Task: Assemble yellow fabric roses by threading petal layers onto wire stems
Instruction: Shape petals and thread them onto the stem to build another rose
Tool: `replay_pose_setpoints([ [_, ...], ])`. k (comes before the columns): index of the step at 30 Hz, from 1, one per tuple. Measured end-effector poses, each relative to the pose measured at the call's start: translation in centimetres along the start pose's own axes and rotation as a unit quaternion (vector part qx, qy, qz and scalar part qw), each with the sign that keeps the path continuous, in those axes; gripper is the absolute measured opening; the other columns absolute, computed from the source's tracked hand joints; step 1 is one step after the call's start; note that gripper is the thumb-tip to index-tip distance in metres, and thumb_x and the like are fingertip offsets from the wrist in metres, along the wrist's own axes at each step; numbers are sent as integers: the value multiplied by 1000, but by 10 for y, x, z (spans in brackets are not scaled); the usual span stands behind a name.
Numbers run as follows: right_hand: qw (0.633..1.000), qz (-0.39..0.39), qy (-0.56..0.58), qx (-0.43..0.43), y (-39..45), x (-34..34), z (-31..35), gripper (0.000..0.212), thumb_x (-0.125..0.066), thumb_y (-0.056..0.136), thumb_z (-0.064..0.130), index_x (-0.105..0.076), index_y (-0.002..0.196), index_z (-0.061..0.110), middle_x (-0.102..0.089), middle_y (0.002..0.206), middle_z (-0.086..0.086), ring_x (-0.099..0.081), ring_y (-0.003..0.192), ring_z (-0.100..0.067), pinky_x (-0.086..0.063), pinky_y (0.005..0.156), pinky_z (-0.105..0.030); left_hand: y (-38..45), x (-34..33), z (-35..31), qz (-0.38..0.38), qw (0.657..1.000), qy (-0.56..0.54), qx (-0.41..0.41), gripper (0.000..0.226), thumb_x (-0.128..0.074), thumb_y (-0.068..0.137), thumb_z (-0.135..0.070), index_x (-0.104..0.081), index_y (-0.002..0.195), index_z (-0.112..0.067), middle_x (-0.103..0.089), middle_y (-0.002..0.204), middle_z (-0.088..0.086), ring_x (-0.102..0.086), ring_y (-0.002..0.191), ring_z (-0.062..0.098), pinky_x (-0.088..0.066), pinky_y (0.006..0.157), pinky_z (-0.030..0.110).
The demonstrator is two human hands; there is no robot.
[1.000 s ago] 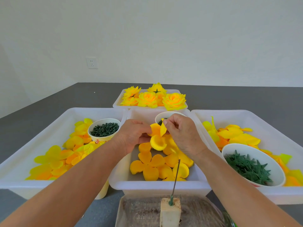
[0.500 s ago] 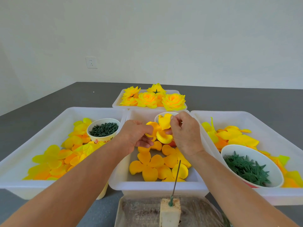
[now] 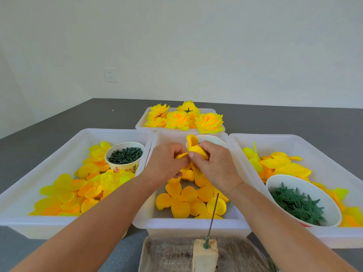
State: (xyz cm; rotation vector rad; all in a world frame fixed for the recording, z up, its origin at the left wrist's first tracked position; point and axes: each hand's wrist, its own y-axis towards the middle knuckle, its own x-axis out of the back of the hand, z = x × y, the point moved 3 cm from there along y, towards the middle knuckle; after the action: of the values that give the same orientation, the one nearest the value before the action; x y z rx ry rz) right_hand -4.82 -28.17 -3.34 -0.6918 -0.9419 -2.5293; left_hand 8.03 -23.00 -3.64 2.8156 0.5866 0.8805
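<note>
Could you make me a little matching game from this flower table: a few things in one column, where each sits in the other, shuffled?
Things:
1. finished roses
2. green star pieces
3. wire stem
4. dark green pegs

Places:
A. paper cup in the left tray
B. standing in the foam block, nearest the camera
C. far tray at the back
D. white bowl in the right tray

Pairs: 1-C, 2-D, 3-B, 4-A

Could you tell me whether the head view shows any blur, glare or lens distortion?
Head view: even, soft light and no glare; both hands look slightly soft on the petal layer; the trays' rims bow outward from wide-angle distortion.
</note>
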Motion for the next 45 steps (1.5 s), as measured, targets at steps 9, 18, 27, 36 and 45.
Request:
replay_pose_setpoints([
  [9,992,-37,62,-102,5,0,-7,26,-62,80,14,-48,58,10,-62,71,-23,-63,76,-39,-51,63,-46,3,3,2,-3,987,-136,84,9,-57,87,0,-62,80,-2,-59,46,4,-55,36,15,-45,37,23],
  [18,983,-20,128,-131,4,1,-10,12,-63,82,10,-59,71,7,-69,71,-14,-70,69,-24,-58,68,-49,1,3,-1,1,998,-62,-9,7,-59,88,-7,-61,85,-13,-61,59,3,-60,47,14,-49,43,26],
  [27,965,29,208,-158,1,1,-5,24,-55,86,1,-67,86,22,-70,81,-7,-69,67,-16,-53,55,-21,3,4,-3,-12,998,-64,-13,12,-60,84,-2,-63,72,-5,-52,50,5,-50,40,9,-46,42,24],
  [36,966,32,188,-178,2,-1,-8,5,-68,83,24,-64,82,27,-65,65,6,-61,52,3,-45,48,-14,2,2,-2,8,992,-128,12,18,-64,85,-5,-60,67,-8,-55,50,2,-53,41,9,-46,43,22],
  [45,953,60,229,-189,0,5,-4,12,-73,78,8,-64,81,16,-65,68,0,-63,50,-3,-46,46,-13,0,-2,3,130,965,-203,103,12,-60,87,-1,-65,79,-8,-68,62,1,-66,58,12,-54,53,24],
])
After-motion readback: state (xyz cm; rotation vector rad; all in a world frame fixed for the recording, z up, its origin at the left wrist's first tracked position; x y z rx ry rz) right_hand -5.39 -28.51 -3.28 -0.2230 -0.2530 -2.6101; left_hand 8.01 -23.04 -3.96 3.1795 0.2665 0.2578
